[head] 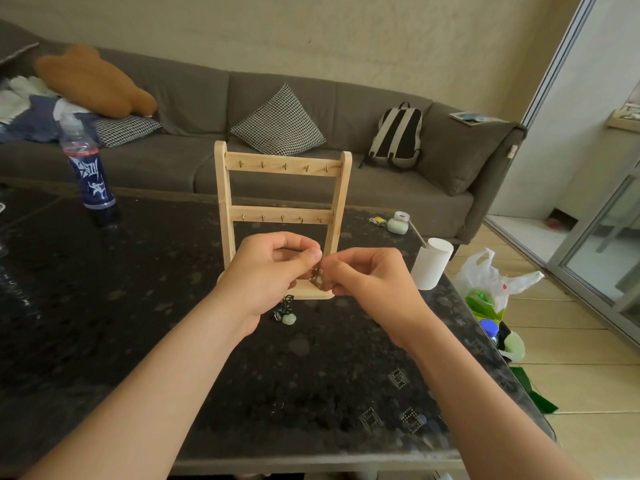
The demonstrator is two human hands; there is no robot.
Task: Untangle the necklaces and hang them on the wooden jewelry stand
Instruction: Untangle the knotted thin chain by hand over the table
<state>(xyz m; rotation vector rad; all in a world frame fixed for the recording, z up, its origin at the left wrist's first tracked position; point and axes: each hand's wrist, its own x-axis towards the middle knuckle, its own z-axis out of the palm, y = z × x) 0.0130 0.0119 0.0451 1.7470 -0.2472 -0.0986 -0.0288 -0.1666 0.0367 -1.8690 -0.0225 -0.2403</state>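
I see my left hand (273, 271) and right hand (370, 277) meeting above the dark stone table (138, 306), fingertips of both pinched on a small tangle of necklaces (316, 276); a dark cord with a pale green pendant (289, 318) dangles below the left hand, down to the tabletop; just behind stands the wooden jewelry stand (282, 216), every hook bare; farther left, a blue-labelled bottle (89, 168); right, a white paper cup (431, 266).

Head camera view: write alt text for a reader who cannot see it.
Two bare hands, left hand and right hand, pinch a tangled clump of necklaces above a dark table, pendants dangling. Behind stands a wooden jewelry stand with empty hooks, before a grey sofa.
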